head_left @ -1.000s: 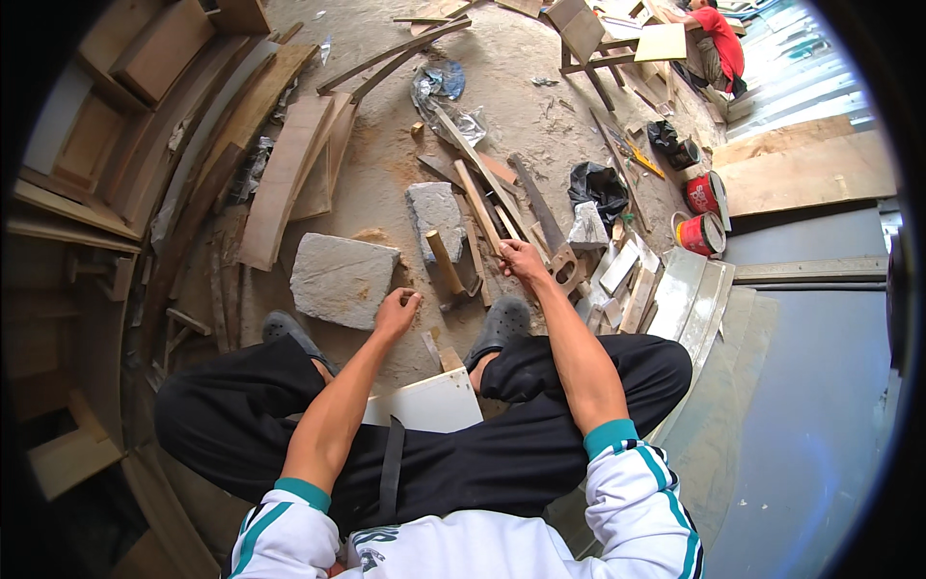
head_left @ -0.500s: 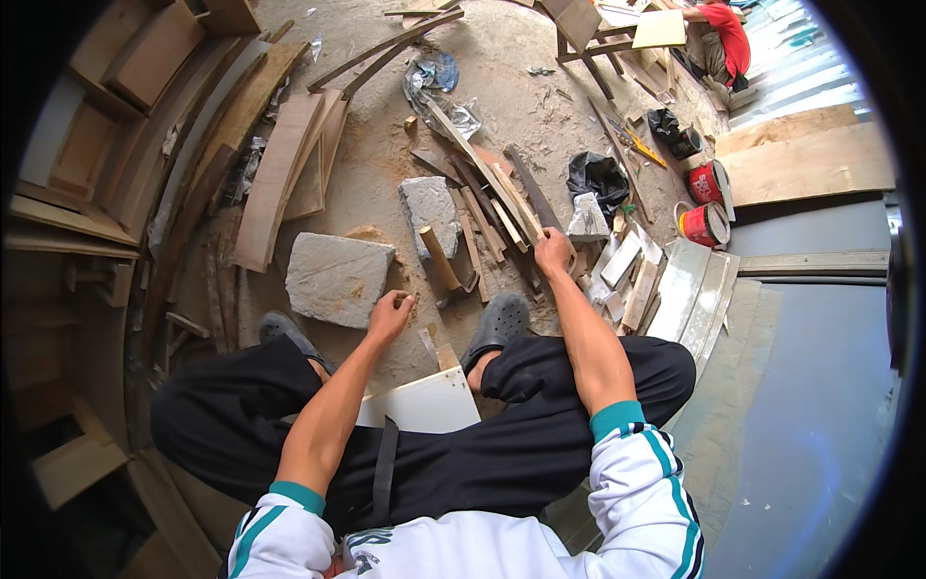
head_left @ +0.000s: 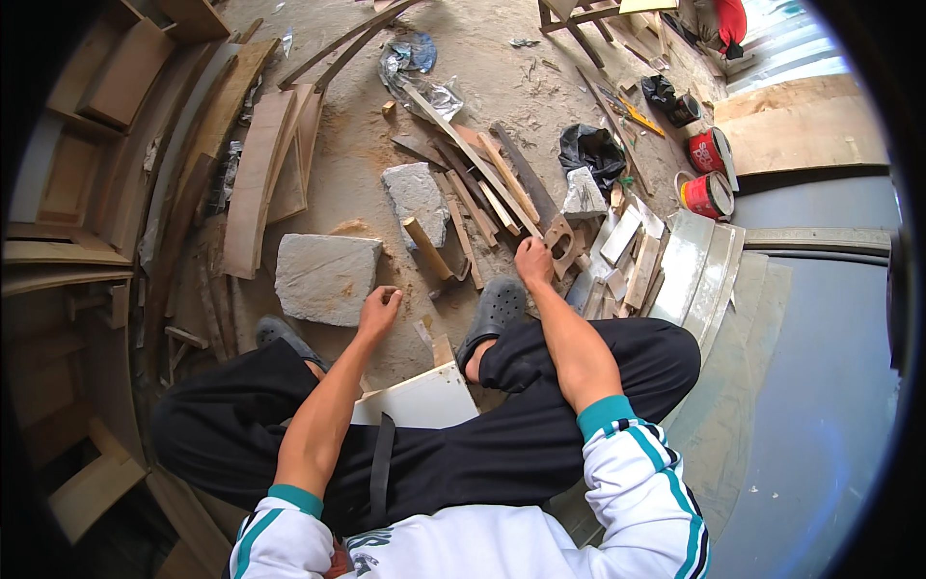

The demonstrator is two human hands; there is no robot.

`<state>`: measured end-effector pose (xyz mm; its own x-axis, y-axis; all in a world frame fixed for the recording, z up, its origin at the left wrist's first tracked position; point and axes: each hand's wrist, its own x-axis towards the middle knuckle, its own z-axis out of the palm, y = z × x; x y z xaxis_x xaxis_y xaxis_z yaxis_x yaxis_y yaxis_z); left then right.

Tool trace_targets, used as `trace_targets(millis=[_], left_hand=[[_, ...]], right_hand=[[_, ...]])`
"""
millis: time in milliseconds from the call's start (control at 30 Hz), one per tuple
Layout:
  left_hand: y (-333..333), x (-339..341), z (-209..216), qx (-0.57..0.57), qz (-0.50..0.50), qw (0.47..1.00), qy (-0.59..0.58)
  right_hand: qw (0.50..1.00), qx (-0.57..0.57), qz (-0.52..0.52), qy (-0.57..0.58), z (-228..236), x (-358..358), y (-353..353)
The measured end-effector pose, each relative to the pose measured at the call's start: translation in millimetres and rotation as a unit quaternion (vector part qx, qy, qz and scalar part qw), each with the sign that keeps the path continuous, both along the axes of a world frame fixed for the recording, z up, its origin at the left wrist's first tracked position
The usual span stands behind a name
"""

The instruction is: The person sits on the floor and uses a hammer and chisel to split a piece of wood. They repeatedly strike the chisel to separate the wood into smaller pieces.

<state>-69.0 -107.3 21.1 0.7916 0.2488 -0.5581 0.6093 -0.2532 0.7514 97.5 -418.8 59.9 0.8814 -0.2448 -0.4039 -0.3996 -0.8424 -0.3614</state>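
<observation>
My left hand (head_left: 381, 308) hovers by the right edge of a flat grey stone block (head_left: 326, 280); its thumb and fingers are pinched together, and what they hold, if anything, is too small to make out. My right hand (head_left: 533, 262) has curled fingers at the near end of a long thin wood strip (head_left: 463, 145), beside a wooden saw handle (head_left: 560, 241); I cannot tell whether it grips anything. Between my hands a thick wooden handle (head_left: 424, 245) leans up from the ground. A white board (head_left: 420, 399) rests between my legs.
A second stone block (head_left: 417, 198) lies beyond the handle, next to scattered wood strips. On the right are white offcuts (head_left: 622, 241), a black plastic bag (head_left: 591, 154) and red cans (head_left: 707, 195). Planks (head_left: 260, 183) and wooden cabinets (head_left: 125, 77) line the left. A person in red (head_left: 730, 24) is far right.
My right hand has drawn back toward me and slightly left, leaving the saw handle in plain sight. My left hand stays pinched near the stone. The whole view has shifted a little.
</observation>
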Motion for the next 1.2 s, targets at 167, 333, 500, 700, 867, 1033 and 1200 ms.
trace_targets(millis=[167,333,500,700,867,1033,1200], left_hand=[[0.3,-4.6,9.2,-0.006,-0.002,1.000,-0.009],[10.7,-7.3,17.6,-0.002,-0.019,1.000,0.001],[23.6,-18.1,24.2,-0.002,0.034,0.999,0.015],[11.7,-15.7,1.7,0.010,0.013,1.000,-0.004],[0.9,-7.9,21.5,0.052,-0.010,0.998,-0.044],[-5.5,8.9,38.3,0.013,0.020,0.997,-0.075],[-5.4,21.0,62.3,-0.087,0.097,0.982,-0.139]], right_hand=[[0.992,-0.062,0.009,0.112,-30.4,-13.7,-7.5],[0.989,-0.102,0.065,0.090,-54.3,-1.1,-30.2],[0.966,-0.117,0.224,-0.062,-20.0,-37.5,-8.6],[0.975,0.079,0.175,-0.112,4.1,-35.9,-2.2],[0.948,0.318,0.019,-0.005,46.8,-28.6,44.0],[0.913,0.406,0.026,0.035,91.7,1.3,59.6],[0.885,0.450,0.086,0.082,154.1,3.7,83.7]])
